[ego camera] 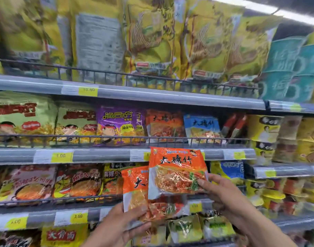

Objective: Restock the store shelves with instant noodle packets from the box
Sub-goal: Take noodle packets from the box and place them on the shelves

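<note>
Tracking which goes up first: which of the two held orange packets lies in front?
The upper orange packet, pinched by the right hand; it overlaps the lower packet, which the left hand grips.

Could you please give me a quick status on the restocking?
Left hand grips rear orange noodle packet. Right hand pinches front orange noodle packet. Matching orange packets on shelf above, behind wire rail.

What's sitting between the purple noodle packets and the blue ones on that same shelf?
Orange noodle packets stand there, between the purple packets and the blue packets, behind the wire rail. The head view shows it.
</note>
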Demonstrator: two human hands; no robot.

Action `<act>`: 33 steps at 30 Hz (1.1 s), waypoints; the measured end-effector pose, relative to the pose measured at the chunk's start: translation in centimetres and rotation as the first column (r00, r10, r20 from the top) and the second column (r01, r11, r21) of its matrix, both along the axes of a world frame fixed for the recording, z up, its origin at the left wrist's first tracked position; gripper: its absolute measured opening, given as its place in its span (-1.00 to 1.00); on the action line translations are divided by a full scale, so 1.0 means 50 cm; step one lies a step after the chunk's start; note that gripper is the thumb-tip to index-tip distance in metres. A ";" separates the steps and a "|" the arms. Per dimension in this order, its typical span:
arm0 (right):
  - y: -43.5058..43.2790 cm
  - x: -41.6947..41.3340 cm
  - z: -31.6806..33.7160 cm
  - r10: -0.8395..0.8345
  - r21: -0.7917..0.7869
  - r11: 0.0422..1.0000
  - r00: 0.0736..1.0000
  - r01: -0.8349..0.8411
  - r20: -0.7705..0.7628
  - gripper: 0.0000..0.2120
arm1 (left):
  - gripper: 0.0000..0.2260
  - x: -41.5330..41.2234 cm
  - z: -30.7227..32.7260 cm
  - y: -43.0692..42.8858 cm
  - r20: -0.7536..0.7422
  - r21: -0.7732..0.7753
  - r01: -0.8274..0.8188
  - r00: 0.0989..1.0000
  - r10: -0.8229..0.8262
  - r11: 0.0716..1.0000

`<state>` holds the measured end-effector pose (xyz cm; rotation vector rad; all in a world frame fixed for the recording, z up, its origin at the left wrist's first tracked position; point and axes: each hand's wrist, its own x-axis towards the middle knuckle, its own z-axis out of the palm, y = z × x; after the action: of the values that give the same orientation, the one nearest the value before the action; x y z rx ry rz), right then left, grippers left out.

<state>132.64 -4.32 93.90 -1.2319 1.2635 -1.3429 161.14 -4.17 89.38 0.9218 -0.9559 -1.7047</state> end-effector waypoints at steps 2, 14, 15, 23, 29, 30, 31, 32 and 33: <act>-0.034 -0.016 0.036 0.041 -0.051 0.998 0.999 -0.042 -0.010 -0.78 | -0.75 -0.023 -0.001 -0.004 0.004 0.023 -0.027 1.000 0.027 0.999; -0.234 0.020 0.234 -0.109 -0.195 0.976 0.991 0.094 -0.072 -0.79 | -0.46 -0.047 0.004 0.018 0.040 0.042 -0.065 0.997 0.064 0.997; -0.248 0.027 0.239 -0.134 -0.210 0.971 0.986 0.112 -0.095 -0.76 | -0.46 -0.047 0.006 0.020 0.048 0.039 -0.065 0.997 0.063 0.997; -0.267 0.063 0.246 -0.488 -0.435 0.872 0.466 0.224 -0.738 -0.62 | -0.39 -0.047 0.004 0.023 0.059 0.037 -0.090 0.994 0.087 0.995; -0.234 0.038 0.229 -0.547 -0.519 0.832 0.446 0.195 -0.709 -0.61 | -0.48 -0.057 0.013 0.010 0.029 -0.057 -0.104 0.994 0.106 0.993; -0.215 0.029 0.223 -0.574 -0.579 0.799 0.492 0.162 -0.654 -0.60 | -0.52 -0.060 0.018 0.008 0.017 -0.084 -0.107 0.994 0.109 0.991; -0.190 0.022 0.213 -0.590 -0.645 0.756 0.543 0.112 -0.598 -0.64 | -0.54 -0.064 0.026 0.007 0.002 -0.106 -0.102 0.995 0.103 0.989; -0.165 0.016 0.198 -0.585 -0.698 0.714 0.589 0.048 -0.557 -0.73 | -0.55 -0.067 0.034 0.006 -0.012 -0.131 -0.098 0.995 0.098 0.987; -0.139 0.011 0.180 -0.557 -0.720 0.693 0.619 -0.019 -0.553 -0.81 | -0.56 -0.068 0.043 0.005 -0.024 -0.153 -0.100 0.995 0.097 0.983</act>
<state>133.22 -11.29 102.91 -2.3776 1.6494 -1.6858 157.73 -3.93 91.53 0.8385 -0.9998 -1.5306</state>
